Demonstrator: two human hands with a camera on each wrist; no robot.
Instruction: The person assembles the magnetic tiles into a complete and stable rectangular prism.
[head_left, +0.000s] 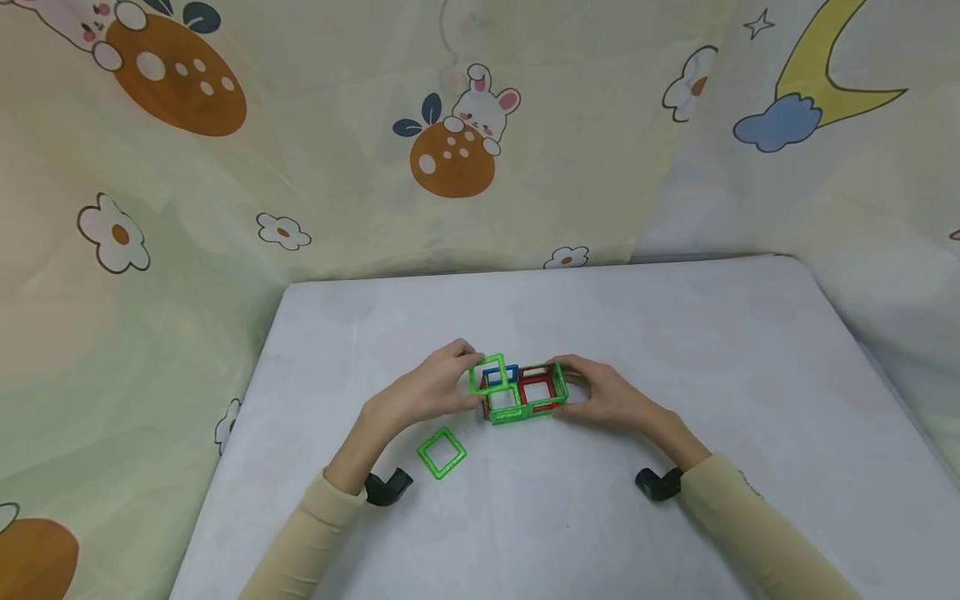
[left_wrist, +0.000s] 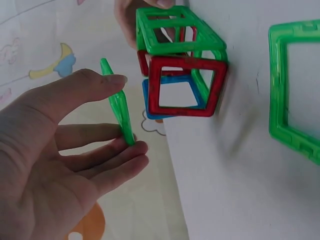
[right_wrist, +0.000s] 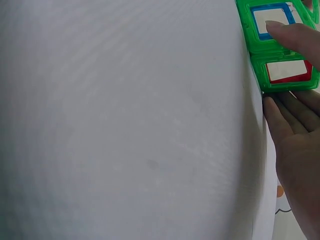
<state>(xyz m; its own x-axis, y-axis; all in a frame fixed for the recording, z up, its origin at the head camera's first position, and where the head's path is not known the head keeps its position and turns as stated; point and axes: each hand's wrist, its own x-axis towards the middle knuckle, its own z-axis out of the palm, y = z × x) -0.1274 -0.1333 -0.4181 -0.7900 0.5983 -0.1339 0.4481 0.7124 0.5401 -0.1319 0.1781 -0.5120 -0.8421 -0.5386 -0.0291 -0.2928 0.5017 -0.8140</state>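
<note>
My left hand (head_left: 431, 387) pinches a green square magnetic tile (left_wrist: 120, 109) between thumb and fingers. It is held edge-on in the left wrist view, apart from the structure there. A box-like structure of magnetic tiles (head_left: 517, 412) stands on the table, with green, red and blue square frames joined side by side. A red frame (left_wrist: 155, 87) closes its left end. My right hand (head_left: 611, 393) grips the structure's right end, thumb on one side and fingers on the other. Nearer me, a loose green square tile (head_left: 453, 466) lies flat on the table.
The white-covered table (head_left: 712, 350) reaches back to a patterned cloth backdrop (head_left: 337, 125) with rabbits, flowers and a moon. A black wrist mount (head_left: 388, 487) sits at the left wrist, and another black mount (head_left: 657, 485) at the right.
</note>
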